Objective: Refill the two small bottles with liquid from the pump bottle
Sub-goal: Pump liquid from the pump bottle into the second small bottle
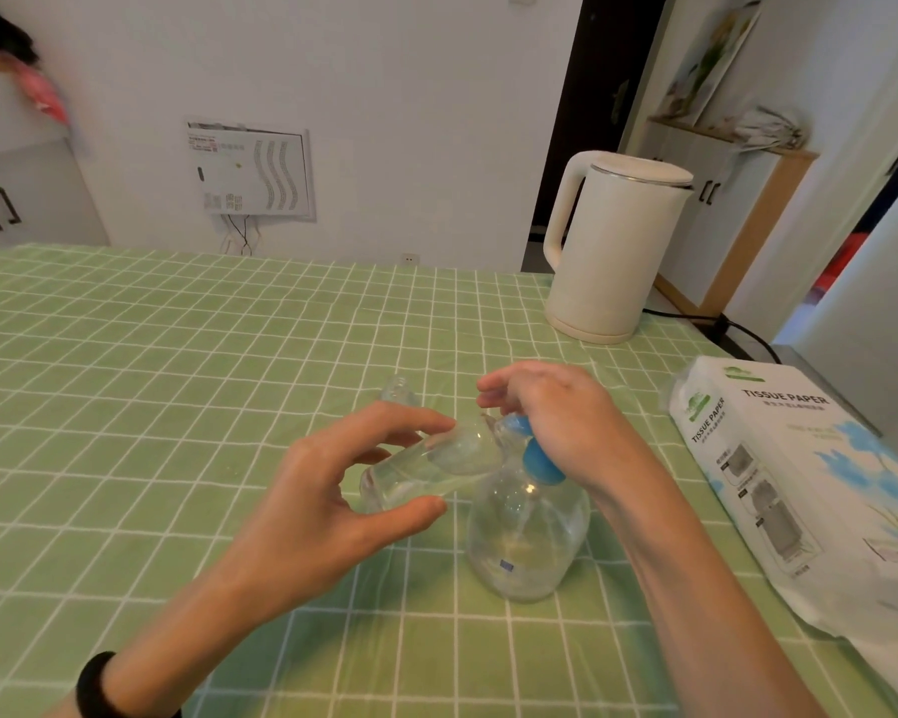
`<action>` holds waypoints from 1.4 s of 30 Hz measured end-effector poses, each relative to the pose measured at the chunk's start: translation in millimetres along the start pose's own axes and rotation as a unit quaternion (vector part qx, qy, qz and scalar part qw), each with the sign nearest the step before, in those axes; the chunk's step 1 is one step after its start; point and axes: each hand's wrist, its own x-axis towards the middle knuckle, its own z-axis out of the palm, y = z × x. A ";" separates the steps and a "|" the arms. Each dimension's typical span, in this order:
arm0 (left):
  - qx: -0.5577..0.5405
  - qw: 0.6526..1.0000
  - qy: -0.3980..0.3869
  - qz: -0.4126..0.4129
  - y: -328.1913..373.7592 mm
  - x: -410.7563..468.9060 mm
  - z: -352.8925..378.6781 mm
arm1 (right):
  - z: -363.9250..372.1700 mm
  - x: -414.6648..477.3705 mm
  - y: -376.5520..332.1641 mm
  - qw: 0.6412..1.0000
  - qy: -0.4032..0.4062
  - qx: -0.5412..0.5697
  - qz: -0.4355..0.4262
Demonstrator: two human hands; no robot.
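Left hand [333,489] curled round one small bottle [431,469], tipped on its side, mouth up against the blue pump top [537,458]. Right hand [556,422] curled over that pump top, pressing on the pump bottle [527,541] just below it. Other small bottle [397,391] standing just past the left fingers.

Could spill from here: tiny mouth, easy to miss if the tipped bottle slides off the spout. Could knock the other small bottle over with a bump of the fingers.

Green checked cloth over the surface [177,380]. White kettle [613,246] well past the Right hand, tissue pack [799,484] off to its right. White walls and cupboards behind.
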 end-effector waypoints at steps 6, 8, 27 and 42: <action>0.000 1.000 0.003 0.007 1.1 1.6 -1.1 | -3.1 1.3 -1.4 1.000 0.007 -0.012 -0.028; 0.002 1.000 0.000 0.006 0.0 2.2 -1.1 | -1.7 2.6 -0.9 1.000 0.008 -0.007 -0.021; 0.000 1.000 0.001 0.004 -0.6 2.0 -0.6 | -0.7 2.7 0.8 1.000 0.002 -0.008 -0.013; -0.004 1.000 0.004 0.005 0.6 1.2 0.1 | -2.7 2.7 0.6 1.000 0.001 -0.019 -0.022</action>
